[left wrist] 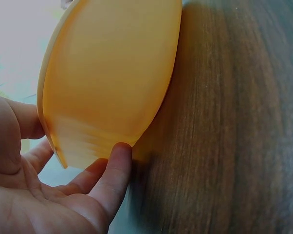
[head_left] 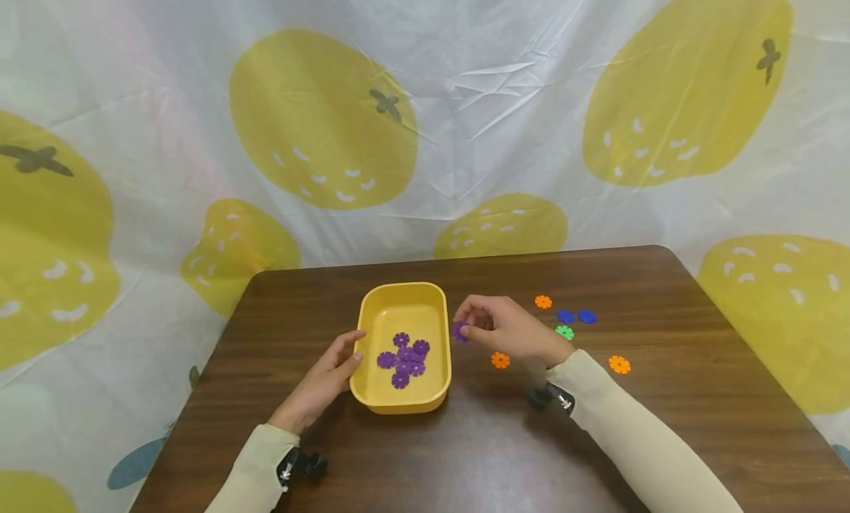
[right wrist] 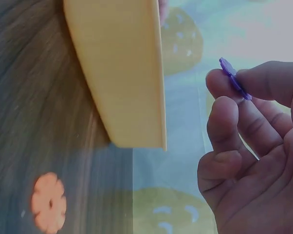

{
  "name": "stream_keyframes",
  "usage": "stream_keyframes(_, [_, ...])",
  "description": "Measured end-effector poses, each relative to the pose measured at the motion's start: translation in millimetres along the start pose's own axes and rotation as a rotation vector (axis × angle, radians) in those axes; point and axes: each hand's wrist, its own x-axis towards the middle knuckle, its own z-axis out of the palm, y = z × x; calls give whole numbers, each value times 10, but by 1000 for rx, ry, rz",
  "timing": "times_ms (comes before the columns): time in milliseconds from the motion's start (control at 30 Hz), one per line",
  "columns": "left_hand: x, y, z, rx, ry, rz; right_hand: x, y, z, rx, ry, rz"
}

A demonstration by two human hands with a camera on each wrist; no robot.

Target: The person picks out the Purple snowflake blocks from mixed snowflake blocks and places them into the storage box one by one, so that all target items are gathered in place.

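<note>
A yellow plastic basin (head_left: pixel 401 297) stands on the table, with several purple flower-shaped notched discs (head_left: pixel 401 380) in a loose pile on its floor. My left hand (head_left: pixel 333 365) holds the basin's left side; in the left wrist view the thumb is at the rim and fingertips (left wrist: pixel 120 152) touch the outer wall (left wrist: pixel 112 73). Just beyond the right rim, my right hand (head_left: pixel 514 328) pinches one purple notched disc (head_left: pixel 460 331) between thumb and index finger. The right wrist view shows that disc (right wrist: pixel 234 80) nearly edge-on, higher than the tabletop.
To the right on the brown wooden table (head_left: pixel 505 454) lie loose discs: orange ones (head_left: pixel 543 302), including an orange disc (head_left: pixel 500 360) near my right hand, blue ones (head_left: pixel 587 317) and a green one (head_left: pixel 564 332). A lemon-print cloth (head_left: pixel 438 129) hangs behind the table.
</note>
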Motion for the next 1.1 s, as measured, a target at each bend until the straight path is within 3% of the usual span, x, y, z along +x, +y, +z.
stream_keyframes(333, [13, 21, 4, 1, -2, -9, 295, -82, 170, 51, 27, -59])
stream_keyframes(567, [6, 31, 0, 14, -7, -19, 462, -104, 345, 39, -9, -94])
stream_keyframes(1100, [-8, 20, -13, 17, -2, -25, 547, -94, 600, -96, -85, -157])
